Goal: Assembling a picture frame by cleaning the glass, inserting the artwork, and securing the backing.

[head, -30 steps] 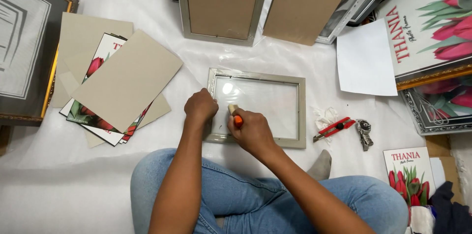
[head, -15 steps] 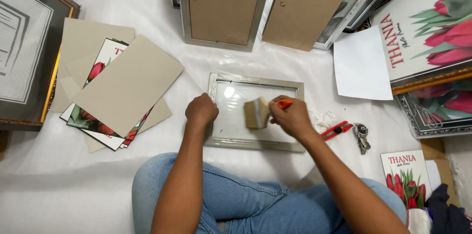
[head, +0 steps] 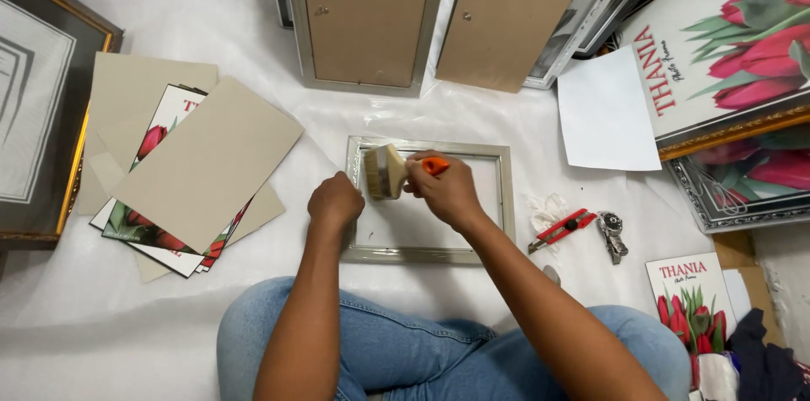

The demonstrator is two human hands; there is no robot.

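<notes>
White sheeting covers the floor (head: 211, 13) where a person sits in jeans with knees apart, framing materials spread all around. Between the knees lies a small silver picture frame (head: 504, 190), flat, with its glass showing pale inside the rim. The left hand (head: 335, 201) rests as a loose fist on the frame's left edge, pinning it down; its fingers are curled under and hold nothing that can be seen. The right hand (head: 447, 190) has its fingers wrapped around the orange handle of a wide paintbrush (head: 384, 172), whose pale bristles point left over the upper left part of the glass.

By the look of it, the step in hand is dusting the glass before anything goes into the frame. A further pass would call for light strokes running off the rim, with the left hand holding the frame steady.

To the left sits a stack of cardboard backing boards (head: 202, 165) with tulip prints between them. To the right lie a red utility knife (head: 564, 228) and a wristwatch (head: 612, 232), just beside each other, with a blank white sheet (head: 603, 110) above them.
</notes>
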